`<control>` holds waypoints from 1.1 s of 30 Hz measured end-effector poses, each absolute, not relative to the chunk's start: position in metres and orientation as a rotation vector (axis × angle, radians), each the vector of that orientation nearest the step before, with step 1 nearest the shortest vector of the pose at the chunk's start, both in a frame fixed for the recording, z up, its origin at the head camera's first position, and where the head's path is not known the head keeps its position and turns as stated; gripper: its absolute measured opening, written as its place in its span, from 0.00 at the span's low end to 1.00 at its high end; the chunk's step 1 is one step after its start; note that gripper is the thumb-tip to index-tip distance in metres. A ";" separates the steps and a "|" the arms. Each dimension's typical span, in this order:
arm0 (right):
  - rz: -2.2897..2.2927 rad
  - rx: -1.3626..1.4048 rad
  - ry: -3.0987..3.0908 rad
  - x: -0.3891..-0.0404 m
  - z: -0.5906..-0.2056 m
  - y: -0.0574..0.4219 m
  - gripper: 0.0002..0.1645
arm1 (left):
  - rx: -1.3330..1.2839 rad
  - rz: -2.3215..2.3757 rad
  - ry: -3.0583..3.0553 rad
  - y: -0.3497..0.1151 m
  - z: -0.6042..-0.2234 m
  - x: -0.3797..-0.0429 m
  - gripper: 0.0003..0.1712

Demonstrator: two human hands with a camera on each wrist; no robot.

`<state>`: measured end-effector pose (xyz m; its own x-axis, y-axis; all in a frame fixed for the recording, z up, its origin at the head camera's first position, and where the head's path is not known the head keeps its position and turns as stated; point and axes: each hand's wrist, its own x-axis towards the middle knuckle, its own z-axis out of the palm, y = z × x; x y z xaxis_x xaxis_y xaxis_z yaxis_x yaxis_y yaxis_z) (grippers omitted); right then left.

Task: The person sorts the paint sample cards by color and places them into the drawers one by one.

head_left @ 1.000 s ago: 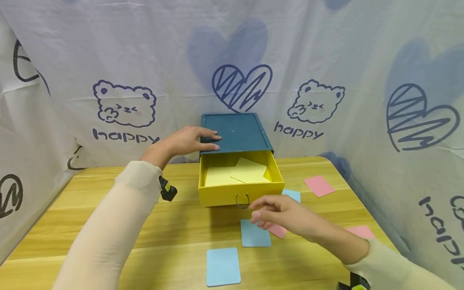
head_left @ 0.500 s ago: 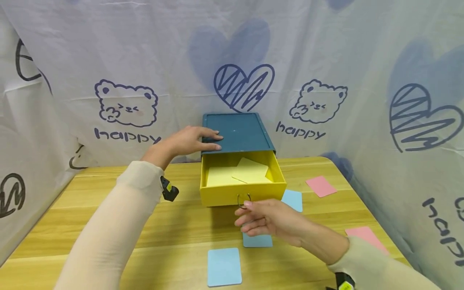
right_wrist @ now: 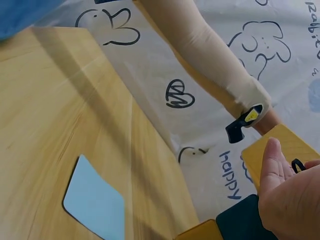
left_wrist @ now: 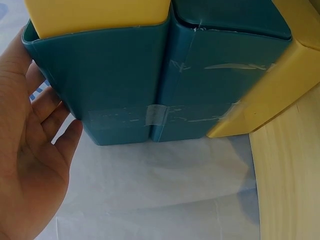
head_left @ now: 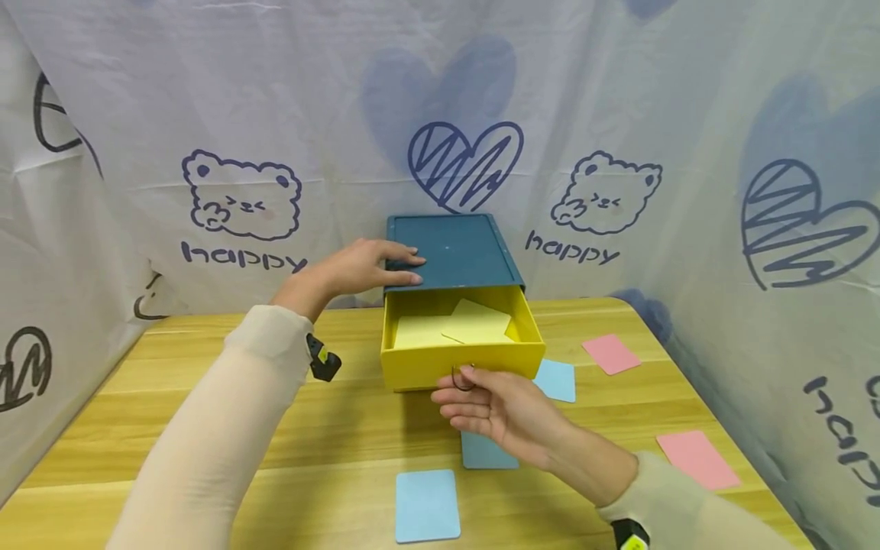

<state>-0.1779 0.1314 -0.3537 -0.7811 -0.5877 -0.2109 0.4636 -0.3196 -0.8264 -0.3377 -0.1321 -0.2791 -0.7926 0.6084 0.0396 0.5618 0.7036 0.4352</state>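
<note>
The left hand (head_left: 364, 266) reaches forward from a cream sleeve (head_left: 199, 428) and rests on the near left corner of the teal casing (head_left: 454, 248), wrist bent so that the hand turns inward; its thumb and forefinger lie nearly straight on the top, a gap between them, and in the left wrist view other fingers lie along the casing's side; this grip is relaxed and has hold of nothing. The right hand (head_left: 505, 412) comes in low from the near right, palm turned upward and toward the left; its thumb and index finger pinch the ring handle (head_left: 461, 389), so that grip is nearly closed at the tips, while the remaining fingers extend loosely beneath, spread apart; how firm the pinch is cannot be told. The yellow drawer (head_left: 412, 370) stands partly out of the casing, over the worktop (head_left: 330, 435), with pale yellow cards (head_left: 474, 321) inside; one of the blue cards (head_left: 427, 506) lies partly beneath the right hand in the head view, and pink cards (head_left: 697, 458) lie farther right.
</note>
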 end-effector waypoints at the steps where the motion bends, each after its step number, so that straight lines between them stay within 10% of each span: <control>1: -2.133 -0.171 1.260 -0.179 -0.354 0.131 0.23 | 0.964 0.662 2.800 -0.132 -0.279 -0.338 0.33; 33: -2.267 -0.121 1.323 -0.260 -0.355 0.113 0.20 | 0.941 0.648 2.809 -0.131 -0.278 -0.336 0.34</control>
<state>-0.2598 0.1130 -0.3553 -0.8669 -0.4675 -0.1730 0.3807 -0.3969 -0.8352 -0.3358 -0.1309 -0.2782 -0.8020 0.5965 0.0308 0.5498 0.7170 0.4285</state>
